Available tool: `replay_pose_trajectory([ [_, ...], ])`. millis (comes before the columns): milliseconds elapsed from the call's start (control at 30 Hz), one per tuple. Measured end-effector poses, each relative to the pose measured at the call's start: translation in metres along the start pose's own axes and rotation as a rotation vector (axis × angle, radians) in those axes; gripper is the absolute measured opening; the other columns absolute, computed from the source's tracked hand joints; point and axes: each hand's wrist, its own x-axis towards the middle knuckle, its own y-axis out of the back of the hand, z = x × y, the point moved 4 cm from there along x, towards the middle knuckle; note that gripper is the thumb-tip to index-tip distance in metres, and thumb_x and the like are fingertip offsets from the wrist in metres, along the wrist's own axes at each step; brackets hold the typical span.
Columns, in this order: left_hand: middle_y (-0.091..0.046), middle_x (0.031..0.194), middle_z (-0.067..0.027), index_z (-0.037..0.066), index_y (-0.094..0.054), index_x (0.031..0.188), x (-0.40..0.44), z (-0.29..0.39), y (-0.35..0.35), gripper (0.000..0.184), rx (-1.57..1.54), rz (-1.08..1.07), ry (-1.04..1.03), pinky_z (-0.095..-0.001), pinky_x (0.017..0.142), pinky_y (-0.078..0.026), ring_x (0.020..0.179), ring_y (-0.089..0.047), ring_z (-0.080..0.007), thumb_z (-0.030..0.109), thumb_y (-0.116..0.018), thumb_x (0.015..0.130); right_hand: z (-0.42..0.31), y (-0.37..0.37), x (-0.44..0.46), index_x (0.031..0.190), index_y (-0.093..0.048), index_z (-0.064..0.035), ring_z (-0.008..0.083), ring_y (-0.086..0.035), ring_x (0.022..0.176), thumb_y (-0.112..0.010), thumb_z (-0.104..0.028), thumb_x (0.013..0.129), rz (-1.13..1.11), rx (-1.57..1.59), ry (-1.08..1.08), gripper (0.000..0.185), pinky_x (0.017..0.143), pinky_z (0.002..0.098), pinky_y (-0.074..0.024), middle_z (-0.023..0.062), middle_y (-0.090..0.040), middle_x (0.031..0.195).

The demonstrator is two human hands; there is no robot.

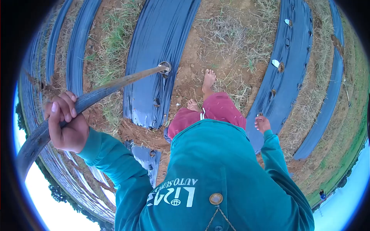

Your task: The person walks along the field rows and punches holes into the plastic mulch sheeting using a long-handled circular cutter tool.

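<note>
A long wooden pole (115,83) slants across the left side, and my left hand (67,123) is wrapped round it. At its far end a round metal ring or can (165,67) rests on the dark plastic-covered bed (150,50), beside a hole in the plastic. Near my right hip, my right hand (262,124) hangs over the edge of the right-hand bed, its fingers curled; something small and dark shows at the fingertips, too small to name.
My bare feet (209,79) stand on the soil path between two beds. The right bed (285,57) has holes and white pieces on it. Dry grass lies between the rows. A distant person (322,195) is at the lower right.
</note>
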Motion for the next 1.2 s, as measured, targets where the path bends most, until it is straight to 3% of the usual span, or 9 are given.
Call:
replay_pose_trajectory([
  [333,-0.03,0.052,-0.0022,0.014,-0.029,0.055,0.069,0.074,-0.035,0.028,-0.097,-0.007,-0.036,-0.0341,0.07,-0.029,0.053,-0.034,-0.0127,0.005,-0.042,0.078,-0.127,0.039,0.043,0.091,-0.054,-0.0048,0.0119,-0.053,0.057,-0.046,-0.01,0.083,-0.015,0.107,0.219,0.013,0.049,0.0251,-0.0416,0.0035,-0.055,0.071],
  [500,-0.029,0.051,-0.0024,0.015,-0.029,0.053,0.105,0.095,-0.039,0.03,-0.129,-0.077,-0.023,-0.035,0.07,-0.03,0.053,-0.034,-0.0136,0.001,-0.04,0.077,-0.149,0.065,0.06,0.088,-0.054,-0.0037,0.0109,-0.051,0.054,-0.046,-0.008,0.081,0.039,0.196,0.217,0.011,0.044,0.0244,-0.0385,0.0031,-0.055,0.067],
  [633,-0.031,0.053,-0.0022,0.014,-0.032,0.055,0.122,0.036,-0.05,0.028,-0.046,0.074,0.011,-0.0346,0.071,-0.032,0.055,-0.035,-0.014,0.003,-0.041,0.079,-0.139,0.062,0.061,0.089,-0.054,-0.0026,0.0117,-0.051,0.055,-0.046,-0.008,0.081,0.052,0.163,0.165,0.013,0.045,0.0245,-0.0389,0.0032,-0.055,0.067],
  [700,-0.032,0.054,-0.0025,0.01,-0.035,0.057,0.125,-0.033,-0.067,0.024,-0.009,0.223,0.039,-0.0344,0.069,-0.035,0.056,-0.036,-0.0148,0.006,-0.044,0.079,-0.131,0.059,0.056,0.09,-0.054,-0.0016,0.012,-0.051,0.054,-0.046,-0.008,0.081,0.029,0.136,0.117,0.013,0.046,0.0248,-0.0394,0.0036,-0.055,0.067],
  [767,-0.035,0.054,-0.0028,0.008,-0.037,0.056,0.127,-0.133,-0.073,0.025,0.015,0.234,0.03,-0.034,0.063,-0.038,0.053,-0.038,-0.0159,0.003,-0.047,0.079,-0.129,0.06,0.054,0.09,-0.053,-0.0008,0.0123,-0.051,0.054,-0.046,-0.008,0.081,0.032,0.125,0.1,0.014,0.046,0.0251,-0.0398,0.004,-0.055,0.068],
  [833,-0.037,0.056,-0.0044,0.006,-0.039,0.058,0.124,-0.204,-0.079,0.022,-0.025,0.289,0.09,-0.0341,0.067,-0.038,0.055,-0.039,-0.0164,0.004,-0.049,0.078,-0.127,0.066,0.049,0.09,-0.053,-0.0001,0.0124,-0.051,0.054,-0.046,-0.007,0.081,0.038,0.112,0.095,0.014,0.046,0.0254,-0.0401,0.0044,-0.055,0.068],
  [1000,-0.037,0.054,-0.0049,0.006,-0.037,0.057,0.155,-0.193,-0.115,0.024,-0.005,0.164,0.134,-0.0337,0.065,-0.037,0.054,-0.038,-0.0164,0.003,-0.048,0.078,-0.137,0.103,0.066,0.09,-0.054,-0.0042,0.0118,-0.052,0.055,-0.045,-0.007,0.082,0.063,0.173,0.0,0.013,0.046,0.0254,-0.0401,0.0044,-0.055,0.069],
  [1133,-0.034,0.052,-0.0035,0.009,-0.035,0.056,0.196,-0.15,-0.147,0.025,-0.008,0.024,0.09,-0.0326,0.064,-0.033,0.053,-0.035,-0.0146,0.008,-0.045,0.079,-0.214,0.124,0.075,0.09,-0.055,-0.0068,0.0117,-0.052,0.056,-0.044,-0.007,0.083,0.145,0.06,0.063,0.014,0.047,0.0252,-0.0407,0.0036,-0.056,0.07],
  [1200,-0.032,0.051,-0.0026,0.01,-0.035,0.056,0.22,-0.121,-0.158,0.024,-0.021,-0.023,0.062,-0.0324,0.063,-0.033,0.051,-0.034,-0.013,0.008,-0.044,0.078,-0.244,0.125,0.083,0.089,-0.054,-0.005,0.012,-0.052,0.056,-0.045,-0.008,0.083,0.151,0.182,0.091,0.011,0.046,0.0253,-0.0398,0.0039,-0.055,0.07],
])
